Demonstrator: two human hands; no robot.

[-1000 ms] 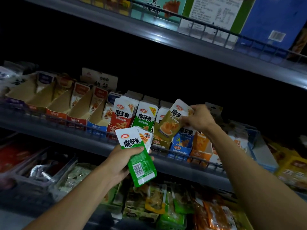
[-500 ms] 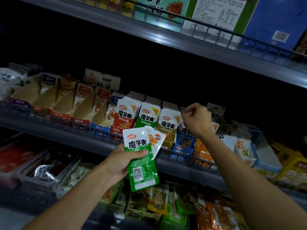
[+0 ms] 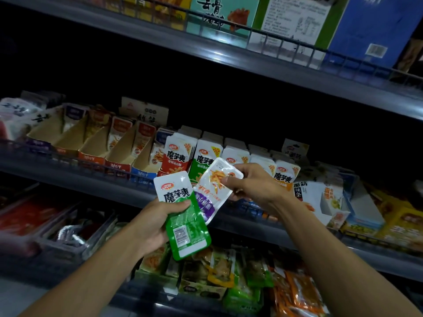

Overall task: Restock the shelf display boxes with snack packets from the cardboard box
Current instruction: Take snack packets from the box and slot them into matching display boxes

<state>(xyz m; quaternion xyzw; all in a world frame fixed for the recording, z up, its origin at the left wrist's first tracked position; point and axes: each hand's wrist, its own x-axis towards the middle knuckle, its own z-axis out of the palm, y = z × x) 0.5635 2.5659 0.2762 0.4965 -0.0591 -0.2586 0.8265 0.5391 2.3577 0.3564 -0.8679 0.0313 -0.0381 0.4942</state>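
Note:
My left hand point(image 3: 158, 221) grips a green and white snack packet point(image 3: 183, 216) in front of the middle shelf. Behind it sits a white and purple packet point(image 3: 212, 191), which my right hand point(image 3: 254, 187) pinches by its upper right edge. Just behind both hands stands a row of display boxes full of upright packets: a red one point(image 3: 176, 156), a green one point(image 3: 204, 156) and an orange one point(image 3: 286, 177). To the left, several cardboard display boxes point(image 3: 119, 154) stand nearly empty. The cardboard supply box is out of view.
A wire rail point(image 3: 68, 160) runs along the front of the middle shelf. The top shelf point(image 3: 229, 56) holds large boxes overhead. The bottom shelf point(image 3: 219, 277) carries loose green and orange packets in trays. White and yellow boxes point(image 3: 332, 202) stand at the right.
My right hand left the olive packet in its display box, came back toward me and took hold of the white and purple packet behind the green one. My left hand stayed put.

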